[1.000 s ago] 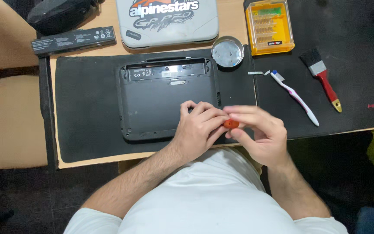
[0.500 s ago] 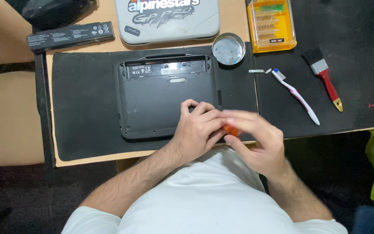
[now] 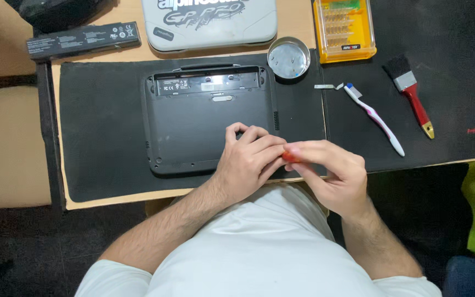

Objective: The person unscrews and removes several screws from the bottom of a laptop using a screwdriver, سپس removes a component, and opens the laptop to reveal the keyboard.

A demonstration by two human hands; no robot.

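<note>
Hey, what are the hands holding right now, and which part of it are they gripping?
The right hand pinches a small tool by its orange-red handle; its tip is hidden under the left hand, which rests on the black laptop's underside.

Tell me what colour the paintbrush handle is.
Red, with a brass-coloured tip; the paintbrush shows in the head view.
</note>
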